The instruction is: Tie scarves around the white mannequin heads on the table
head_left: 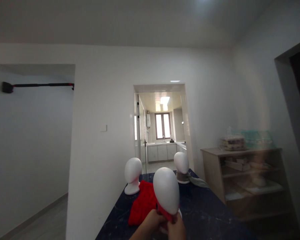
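Observation:
A white foam mannequin head (166,190) stands nearest to me on the dark marbled table (205,213). A red knitted piece (143,201) lies on the table and wraps round the neck of that head. My left hand (151,224) and my right hand (177,228) are both closed on the red knit at the head's neck, close together at the bottom edge of the view. Two more white foam heads stand further back, one on the left (133,173) and one on the right (181,165).
A grey-green cloth (197,181) lies by the far right head. A wooden shelf unit (242,176) with packets on top stands to the right. Ahead, a doorway (161,133) opens to a kitchen. An opening with a black bar (40,85) is on the left.

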The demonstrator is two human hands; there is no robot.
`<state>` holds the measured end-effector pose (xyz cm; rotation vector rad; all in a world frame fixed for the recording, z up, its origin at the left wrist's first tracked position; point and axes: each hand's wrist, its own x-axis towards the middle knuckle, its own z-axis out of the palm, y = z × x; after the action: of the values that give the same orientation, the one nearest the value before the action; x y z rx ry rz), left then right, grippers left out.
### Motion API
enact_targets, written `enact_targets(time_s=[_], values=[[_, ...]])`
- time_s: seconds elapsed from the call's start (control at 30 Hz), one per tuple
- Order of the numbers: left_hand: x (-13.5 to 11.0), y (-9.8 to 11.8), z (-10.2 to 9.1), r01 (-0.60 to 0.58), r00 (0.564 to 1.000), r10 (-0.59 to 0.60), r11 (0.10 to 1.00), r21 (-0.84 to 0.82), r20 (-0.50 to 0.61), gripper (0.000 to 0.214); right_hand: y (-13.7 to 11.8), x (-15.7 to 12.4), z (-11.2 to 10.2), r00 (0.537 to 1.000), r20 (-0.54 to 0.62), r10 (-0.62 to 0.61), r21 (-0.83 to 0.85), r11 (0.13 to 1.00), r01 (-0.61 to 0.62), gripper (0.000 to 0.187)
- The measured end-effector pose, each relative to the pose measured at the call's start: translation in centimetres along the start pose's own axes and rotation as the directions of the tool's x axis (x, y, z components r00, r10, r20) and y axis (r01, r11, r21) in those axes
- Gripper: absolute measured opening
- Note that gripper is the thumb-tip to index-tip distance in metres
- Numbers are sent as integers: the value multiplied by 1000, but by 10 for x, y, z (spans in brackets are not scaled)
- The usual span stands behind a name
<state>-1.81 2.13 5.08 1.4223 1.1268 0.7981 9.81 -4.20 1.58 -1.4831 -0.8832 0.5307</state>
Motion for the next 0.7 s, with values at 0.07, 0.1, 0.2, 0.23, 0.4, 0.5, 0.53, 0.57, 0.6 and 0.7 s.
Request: enact_targets(time_s=[0.07, 0.1, 0.2, 0.23, 0.4, 0.5, 0.53, 0.57, 0.6, 0.7], values=[[-1, 0, 0, -29, 999, 30, 999, 38, -31, 22, -3, -3, -1, 999, -37, 7, 36, 999, -5, 48], [-1, 1, 0, -34, 999, 36, 998, 52, -38, 22, -6, -3, -2, 1000, -30, 8, 39, 999, -7, 43], [-1, 4, 1, -32, 998, 36, 996, 83, -52, 18, -19, -6, -4, 999, 39, 25, 49, 998, -26, 25], [-1, 5, 1, -32, 998, 36, 996, 88, -53, 16, -24, -6, -4, 998, 57, 41, 61, 997, -44, 21], [-7, 7, 3, -38, 998, 41, 997, 70, -46, 10, -34, -10, -2, 995, 63, 82, 88, 992, -88, 16], [-10, 8, 6, -19, 999, 20, 1000, 23, -40, 8, -34, -10, -5, 997, 36, 69, 114, 991, -72, 32], [-11, 8, 7, -16, 999, 15, 1000, -2, -37, 8, -34, -10, -6, 998, 19, 68, 122, 990, -70, 39], [-12, 9, 8, -15, 999, 14, 999, -30, -31, 7, -35, -10, -8, 998, 5, 68, 125, 990, -68, 45], [-13, 9, 10, -18, 1000, 16, 998, -61, -24, 8, -36, -10, -10, 998, -4, 65, 121, 991, -64, 48], [-15, 11, 11, -21, 1000, 22, 989, -145, 7, 12, -39, -9, -15, 1000, 6, 28, 81, 996, -28, 47]])
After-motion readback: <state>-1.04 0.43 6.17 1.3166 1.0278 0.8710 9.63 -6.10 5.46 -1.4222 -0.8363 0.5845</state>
